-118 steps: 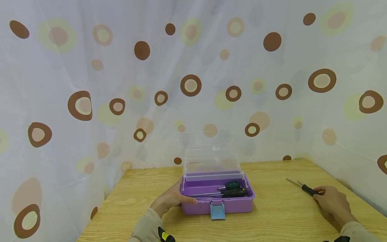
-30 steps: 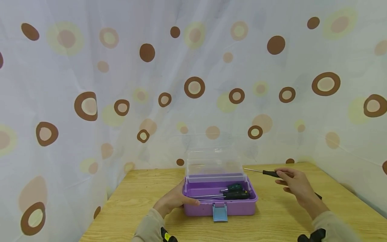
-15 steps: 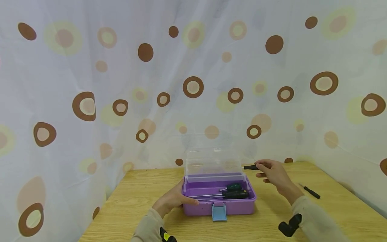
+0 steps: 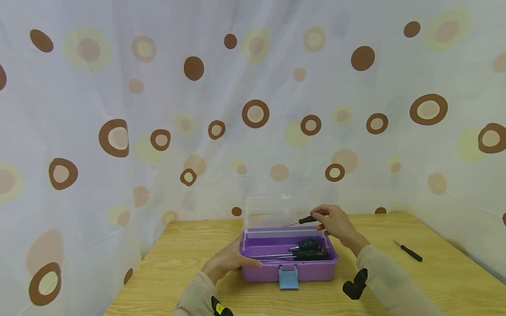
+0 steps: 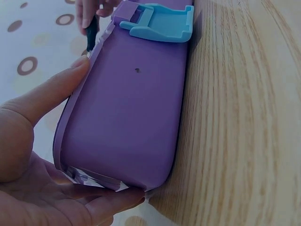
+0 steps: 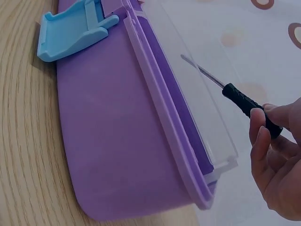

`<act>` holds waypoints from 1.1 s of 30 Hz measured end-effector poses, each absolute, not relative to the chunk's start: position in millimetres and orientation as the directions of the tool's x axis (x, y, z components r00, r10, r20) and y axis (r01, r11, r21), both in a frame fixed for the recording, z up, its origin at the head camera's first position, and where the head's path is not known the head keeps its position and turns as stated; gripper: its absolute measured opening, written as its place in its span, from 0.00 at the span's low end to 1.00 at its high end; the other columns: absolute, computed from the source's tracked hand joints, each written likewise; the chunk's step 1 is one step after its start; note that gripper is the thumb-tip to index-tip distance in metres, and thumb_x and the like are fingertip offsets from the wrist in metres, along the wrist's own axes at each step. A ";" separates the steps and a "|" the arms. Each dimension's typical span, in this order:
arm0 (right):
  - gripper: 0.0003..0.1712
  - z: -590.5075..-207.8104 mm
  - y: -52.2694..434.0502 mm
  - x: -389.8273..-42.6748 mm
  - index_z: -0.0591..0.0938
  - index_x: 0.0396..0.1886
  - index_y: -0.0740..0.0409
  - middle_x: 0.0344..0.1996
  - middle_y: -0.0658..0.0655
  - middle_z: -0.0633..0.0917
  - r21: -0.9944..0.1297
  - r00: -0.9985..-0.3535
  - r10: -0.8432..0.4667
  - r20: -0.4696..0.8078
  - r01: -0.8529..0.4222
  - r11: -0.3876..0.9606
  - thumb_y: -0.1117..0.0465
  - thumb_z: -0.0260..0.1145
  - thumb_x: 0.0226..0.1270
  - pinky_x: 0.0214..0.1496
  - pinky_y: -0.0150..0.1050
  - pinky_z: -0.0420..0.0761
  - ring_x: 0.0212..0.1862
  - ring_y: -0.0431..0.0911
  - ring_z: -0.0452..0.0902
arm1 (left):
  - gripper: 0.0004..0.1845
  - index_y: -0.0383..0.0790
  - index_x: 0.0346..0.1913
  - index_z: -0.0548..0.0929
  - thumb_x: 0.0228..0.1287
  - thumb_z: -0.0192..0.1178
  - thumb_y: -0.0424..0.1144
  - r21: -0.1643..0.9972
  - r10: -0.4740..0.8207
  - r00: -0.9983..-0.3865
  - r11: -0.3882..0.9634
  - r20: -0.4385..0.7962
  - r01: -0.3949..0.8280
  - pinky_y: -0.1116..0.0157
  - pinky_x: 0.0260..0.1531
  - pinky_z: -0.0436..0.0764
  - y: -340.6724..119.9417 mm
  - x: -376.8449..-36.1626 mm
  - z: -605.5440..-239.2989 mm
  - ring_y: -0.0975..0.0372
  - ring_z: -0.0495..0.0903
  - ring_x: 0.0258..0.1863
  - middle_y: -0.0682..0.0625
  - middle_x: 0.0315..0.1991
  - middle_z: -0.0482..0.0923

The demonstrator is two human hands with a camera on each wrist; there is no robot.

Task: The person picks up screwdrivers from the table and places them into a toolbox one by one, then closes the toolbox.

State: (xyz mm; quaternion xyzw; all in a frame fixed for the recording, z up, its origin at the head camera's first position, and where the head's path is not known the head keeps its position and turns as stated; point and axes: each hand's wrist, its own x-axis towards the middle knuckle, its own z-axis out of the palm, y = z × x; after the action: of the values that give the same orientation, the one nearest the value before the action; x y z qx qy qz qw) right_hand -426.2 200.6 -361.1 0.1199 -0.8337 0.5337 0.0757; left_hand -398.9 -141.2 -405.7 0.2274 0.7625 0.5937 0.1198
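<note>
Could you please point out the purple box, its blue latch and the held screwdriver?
Purple box (image 5: pixel 128 110): left wrist view, front wall.
Blue latch (image 4: pixel 289 279): head view, flap.
Held screwdriver (image 6: pixel 239 100): right wrist view, black handle.

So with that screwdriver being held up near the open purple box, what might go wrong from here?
The screwdriver might swivel or slip, since the right hand pinches it near its handle's end. Its tip could poke the left hand, whose thumb lies over the purple box's rim. Lowered, it might snag on the black-handled tool inside.
</note>
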 end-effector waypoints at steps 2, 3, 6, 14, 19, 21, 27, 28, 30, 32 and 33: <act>0.13 -361.3 195.7 -429.6 0.82 0.56 0.67 0.51 0.66 0.82 -0.871 -0.959 -0.123 0.255 -0.283 0.401 0.65 0.58 0.81 0.29 0.41 0.82 0.33 0.55 0.83 | 0.63 0.45 0.83 0.46 0.52 0.80 0.33 0.961 0.487 -0.869 0.190 0.086 0.201 0.39 0.72 0.58 -141.4 -398.9 -405.1 0.39 0.67 0.69 0.35 0.72 0.67; 0.13 -361.7 193.6 -431.4 0.82 0.55 0.67 0.51 0.66 0.82 -0.871 -0.959 -0.123 0.254 -0.282 0.403 0.65 0.58 0.81 0.28 0.42 0.82 0.33 0.55 0.83 | 0.63 0.45 0.83 0.46 0.52 0.80 0.33 0.962 0.488 -0.869 0.185 0.085 0.199 0.39 0.72 0.58 -141.4 -398.9 -404.8 0.39 0.67 0.69 0.35 0.72 0.67; 0.12 -363.2 187.5 -435.3 0.83 0.54 0.67 0.51 0.66 0.82 -0.864 -0.960 -0.116 0.255 -0.280 0.418 0.66 0.59 0.80 0.27 0.42 0.82 0.32 0.55 0.83 | 0.64 0.46 0.83 0.46 0.51 0.80 0.33 0.965 0.486 -0.870 0.182 0.080 0.190 0.39 0.71 0.58 -141.3 -398.1 -404.8 0.39 0.66 0.70 0.35 0.72 0.67; 0.12 -361.8 177.2 -444.1 0.83 0.55 0.67 0.51 0.66 0.82 -0.850 -0.960 -0.098 0.260 -0.276 0.449 0.66 0.59 0.80 0.26 0.38 0.82 0.31 0.56 0.85 | 0.66 0.48 0.84 0.45 0.49 0.81 0.33 0.966 0.469 -0.881 0.191 0.066 0.174 0.39 0.71 0.59 -141.5 -398.0 -404.3 0.40 0.68 0.68 0.37 0.71 0.69; 0.14 -362.4 175.9 -448.5 0.82 0.57 0.69 0.51 0.69 0.82 -0.847 -0.958 -0.065 0.279 -0.277 0.455 0.66 0.60 0.79 0.27 0.37 0.83 0.27 0.50 0.83 | 0.66 0.51 0.84 0.45 0.49 0.81 0.33 0.967 0.468 -0.882 0.196 0.055 0.164 0.39 0.67 0.65 -141.8 -396.6 -403.4 0.41 0.70 0.67 0.38 0.70 0.70; 0.15 -361.4 176.6 -448.9 0.81 0.59 0.69 0.52 0.69 0.82 -0.848 -0.958 -0.053 0.282 -0.274 0.454 0.65 0.60 0.79 0.29 0.37 0.84 0.26 0.48 0.82 | 0.66 0.50 0.84 0.45 0.49 0.81 0.33 0.966 0.463 -0.885 0.203 0.051 0.161 0.38 0.66 0.66 -141.1 -395.8 -402.3 0.41 0.71 0.67 0.38 0.70 0.70; 0.17 -360.5 184.1 -447.5 0.80 0.61 0.68 0.57 0.70 0.80 -0.858 -0.957 -0.026 0.288 -0.270 0.437 0.64 0.59 0.80 0.38 0.44 0.87 0.34 0.54 0.84 | 0.65 0.50 0.84 0.46 0.50 0.81 0.33 0.965 0.472 -0.879 0.193 0.068 0.179 0.38 0.71 0.59 -140.1 -395.0 -400.7 0.40 0.67 0.69 0.37 0.72 0.68; 0.17 -360.7 186.1 -447.2 0.80 0.61 0.68 0.57 0.70 0.81 -0.858 -0.956 -0.023 0.291 -0.272 0.436 0.64 0.59 0.80 0.39 0.44 0.87 0.35 0.56 0.84 | 0.65 0.50 0.84 0.46 0.50 0.81 0.33 0.965 0.472 -0.879 0.192 0.071 0.181 0.39 0.71 0.58 -140.1 -395.0 -400.6 0.40 0.67 0.69 0.37 0.72 0.68; 0.17 -360.7 189.8 -446.0 0.81 0.61 0.67 0.56 0.69 0.81 -0.853 -0.953 -0.017 0.302 -0.278 0.442 0.63 0.59 0.80 0.38 0.42 0.87 0.37 0.56 0.85 | 0.65 0.49 0.84 0.46 0.50 0.80 0.33 0.965 0.474 -0.878 0.190 0.070 0.180 0.39 0.71 0.58 -140.1 -395.1 -400.7 0.40 0.67 0.69 0.37 0.72 0.68; 0.17 -360.3 193.3 -445.0 0.81 0.61 0.67 0.55 0.69 0.82 -0.845 -0.949 -0.016 0.315 -0.288 0.451 0.63 0.60 0.80 0.37 0.41 0.86 0.38 0.57 0.85 | 0.66 0.49 0.84 0.45 0.50 0.81 0.33 0.966 0.472 -0.879 0.192 0.065 0.174 0.39 0.70 0.60 -140.3 -395.4 -400.7 0.40 0.68 0.68 0.37 0.71 0.68; 0.17 -359.7 194.9 -444.4 0.81 0.60 0.67 0.55 0.69 0.83 -0.842 -0.947 -0.016 0.322 -0.294 0.452 0.63 0.60 0.80 0.37 0.40 0.86 0.39 0.57 0.86 | 0.65 0.49 0.84 0.45 0.50 0.81 0.33 0.966 0.470 -0.881 0.193 0.063 0.172 0.39 0.70 0.62 -140.5 -395.6 -400.8 0.40 0.69 0.68 0.37 0.71 0.69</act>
State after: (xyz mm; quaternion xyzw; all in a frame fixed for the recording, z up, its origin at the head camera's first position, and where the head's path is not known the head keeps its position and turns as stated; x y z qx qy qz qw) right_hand -444.4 194.9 -359.7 0.0918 -0.8414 0.5152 0.1349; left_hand -395.6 -140.5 -400.8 0.2105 0.7625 0.5991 0.1240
